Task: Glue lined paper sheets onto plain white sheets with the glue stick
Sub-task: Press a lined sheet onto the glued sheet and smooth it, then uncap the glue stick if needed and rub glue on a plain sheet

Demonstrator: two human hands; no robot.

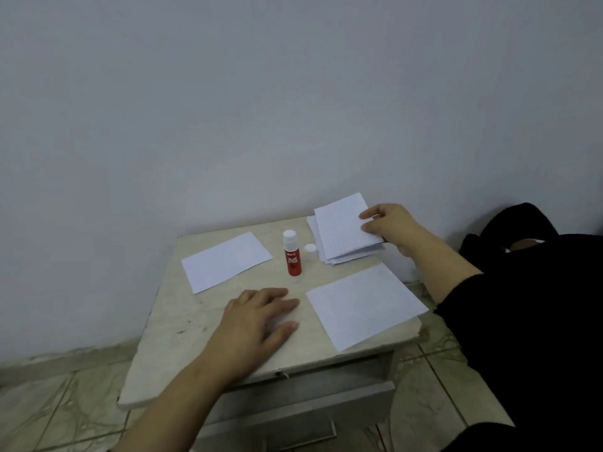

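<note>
Head view: our left hand (261, 316) rests flat with relaxed fingers on the worktop (182, 324). Our right hand (388, 225) pinches the top lined sheet (342, 225) off its stack (318, 246). Between the hands stands the glue stick (292, 259), its cap (310, 248) seemingly beside it. A plain sheet (225, 261) lies beyond the left hand, another sheet (363, 305) beside it.
</note>
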